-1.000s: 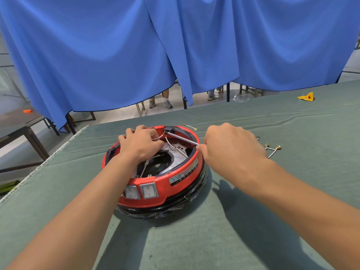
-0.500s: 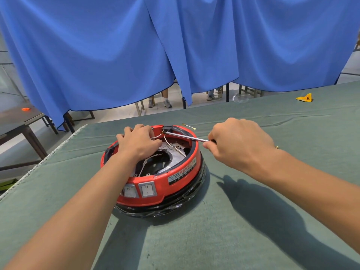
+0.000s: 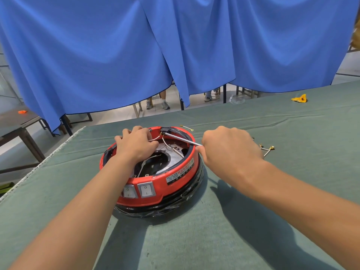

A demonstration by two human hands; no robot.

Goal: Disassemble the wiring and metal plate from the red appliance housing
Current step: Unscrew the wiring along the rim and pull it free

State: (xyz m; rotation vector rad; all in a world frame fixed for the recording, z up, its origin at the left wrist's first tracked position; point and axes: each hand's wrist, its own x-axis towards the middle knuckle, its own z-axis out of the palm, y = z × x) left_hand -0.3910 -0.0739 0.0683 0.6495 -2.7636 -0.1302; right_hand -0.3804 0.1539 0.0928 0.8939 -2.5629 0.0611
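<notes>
**Screwdriver back at the terminal**

The red housing point(image 3: 155, 178) sits mid-bench point(image 3: 253, 221). Half a second ago our right hand point(image 3: 229, 147) sat farther out; now it has pushed the screwdriver point(image 3: 183, 140) in, fingers clamped. Our left hand point(image 3: 136, 145) pinches a white wire point(image 3: 154, 138). Unscrewing continues, we judge.

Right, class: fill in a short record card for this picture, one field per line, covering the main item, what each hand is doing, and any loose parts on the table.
Main item: red appliance housing, on green table cloth
Inside: metal plate, white wires
Left hand: on the housing rim, gripping a white wire
Right hand: closed on a screwdriver, tip at the far rim
Loose parts: wires with brass terminals, right of the housing
</notes>
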